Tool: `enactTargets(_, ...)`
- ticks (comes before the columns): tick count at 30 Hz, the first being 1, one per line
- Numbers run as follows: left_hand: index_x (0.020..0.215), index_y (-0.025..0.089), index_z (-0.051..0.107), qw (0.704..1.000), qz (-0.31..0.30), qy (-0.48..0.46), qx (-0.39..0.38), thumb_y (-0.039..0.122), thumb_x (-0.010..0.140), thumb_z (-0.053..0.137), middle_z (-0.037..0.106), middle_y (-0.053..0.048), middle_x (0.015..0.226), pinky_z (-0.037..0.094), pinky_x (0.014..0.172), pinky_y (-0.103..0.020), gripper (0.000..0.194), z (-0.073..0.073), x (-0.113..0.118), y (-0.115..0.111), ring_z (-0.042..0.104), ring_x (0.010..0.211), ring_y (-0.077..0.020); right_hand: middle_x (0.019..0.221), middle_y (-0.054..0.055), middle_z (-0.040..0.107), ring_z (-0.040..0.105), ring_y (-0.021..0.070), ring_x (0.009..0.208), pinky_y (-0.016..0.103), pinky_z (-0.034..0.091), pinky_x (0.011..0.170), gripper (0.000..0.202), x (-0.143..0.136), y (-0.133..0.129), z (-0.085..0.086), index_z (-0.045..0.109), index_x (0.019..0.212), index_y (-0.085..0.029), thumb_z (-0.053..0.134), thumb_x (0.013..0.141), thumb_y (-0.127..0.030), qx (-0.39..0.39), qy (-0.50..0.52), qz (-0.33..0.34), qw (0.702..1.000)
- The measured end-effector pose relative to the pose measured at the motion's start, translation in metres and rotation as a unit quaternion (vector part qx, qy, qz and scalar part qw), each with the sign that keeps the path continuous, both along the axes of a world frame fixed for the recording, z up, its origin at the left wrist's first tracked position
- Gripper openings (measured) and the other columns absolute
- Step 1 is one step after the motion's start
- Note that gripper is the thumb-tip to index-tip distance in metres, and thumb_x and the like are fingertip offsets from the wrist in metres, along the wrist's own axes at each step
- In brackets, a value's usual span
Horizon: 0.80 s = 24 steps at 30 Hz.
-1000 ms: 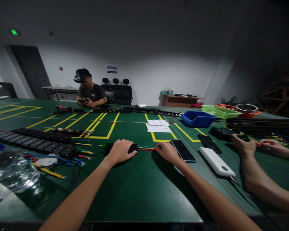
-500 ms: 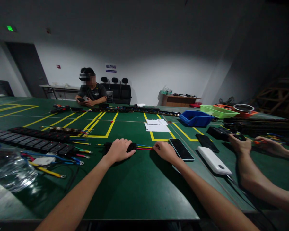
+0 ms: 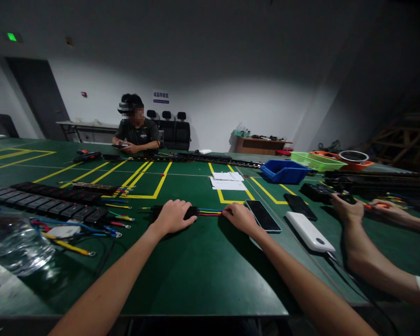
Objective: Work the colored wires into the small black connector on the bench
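Note:
My left hand (image 3: 174, 217) is wrapped over a black block (image 3: 190, 213) lying on the green table (image 3: 182, 280). From the block's right end run blue, yellow and red wires (image 3: 210, 212). The fingers of my right hand (image 3: 238, 217) are pressed together on the far end of these wires, whose tips are hidden. Just right of that hand lies a phone (image 3: 263, 216) with a dark screen.
At the left are rows of black modules (image 3: 56, 210), cables with ring lugs (image 3: 70, 246) and a clear plastic bottle (image 3: 16, 242). White papers (image 3: 228, 181), a blue bin (image 3: 284, 171) and a white power bank (image 3: 310, 232) are around. A co-worker's hands (image 3: 348, 207) are at the right.
My hands have barely moved. The seated person across the table has raised the head and shifted slightly right; the view has tilted very slightly.

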<state>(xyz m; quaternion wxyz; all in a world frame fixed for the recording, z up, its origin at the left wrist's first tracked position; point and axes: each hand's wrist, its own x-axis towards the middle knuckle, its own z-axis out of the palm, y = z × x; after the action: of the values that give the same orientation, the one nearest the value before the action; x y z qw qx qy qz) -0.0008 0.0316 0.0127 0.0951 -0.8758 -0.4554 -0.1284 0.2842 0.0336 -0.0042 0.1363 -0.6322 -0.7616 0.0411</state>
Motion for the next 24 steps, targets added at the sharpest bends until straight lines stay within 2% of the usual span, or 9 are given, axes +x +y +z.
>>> enactTargets(7, 0.11, 0.02, 0.067, 1.0, 0.003, 0.006, 0.003, 0.063, 0.094, 0.045, 0.071, -0.01, 0.1, 0.045, 0.077, -0.038, 0.05, 0.001, 0.001, -0.001, 0.065, 0.091, -0.0264, 0.103, 0.006, 0.073, 0.066, 0.0192, 0.095, 0.025, 0.039, 0.07, 0.024, 0.004, 0.003, -0.002, 0.072, 0.094, -0.022, 0.052, 0.1, -0.032, 0.014, 0.0, 0.026, 1.0)
enactTargets(15, 0.108, 0.02, 0.066, 1.0, -0.001, 0.004, 0.003, 0.062, 0.095, 0.046, 0.071, -0.01, 0.1, 0.044, 0.077, -0.037, 0.048, 0.0, 0.0, 0.0, 0.065, 0.09, -0.0259, 0.11, 0.008, 0.074, 0.066, 0.0209, 0.102, 0.025, 0.043, 0.081, 0.029, 0.001, 0.008, -0.006, 0.076, 0.102, -0.022, 0.047, 0.101, -0.029, 0.043, 0.043, -0.019, 0.998)
enactTargets(20, 0.108, 0.021, 0.066, 1.0, 0.0, 0.004, 0.007, 0.061, 0.095, 0.047, 0.071, -0.01, 0.099, 0.044, 0.077, -0.037, 0.047, 0.0, 0.0, 0.0, 0.065, 0.09, -0.0263, 0.113, 0.007, 0.076, 0.067, 0.0221, 0.109, 0.026, 0.046, 0.09, 0.03, 0.006, 0.015, -0.009, 0.079, 0.107, -0.022, 0.052, 0.093, -0.018, -0.009, 0.07, 0.039, 0.997)
enactTargets(24, 0.107, 0.02, 0.066, 1.0, 0.003, 0.004, 0.002, 0.061, 0.095, 0.047, 0.071, -0.01, 0.099, 0.044, 0.076, -0.037, 0.047, 0.001, 0.0, -0.002, 0.065, 0.089, -0.0264, 0.108, 0.006, 0.077, 0.07, 0.0208, 0.096, 0.025, 0.048, 0.084, 0.037, 0.01, 0.019, -0.014, 0.078, 0.111, -0.018, 0.051, 0.086, -0.011, -0.013, 0.103, 0.063, 0.993)
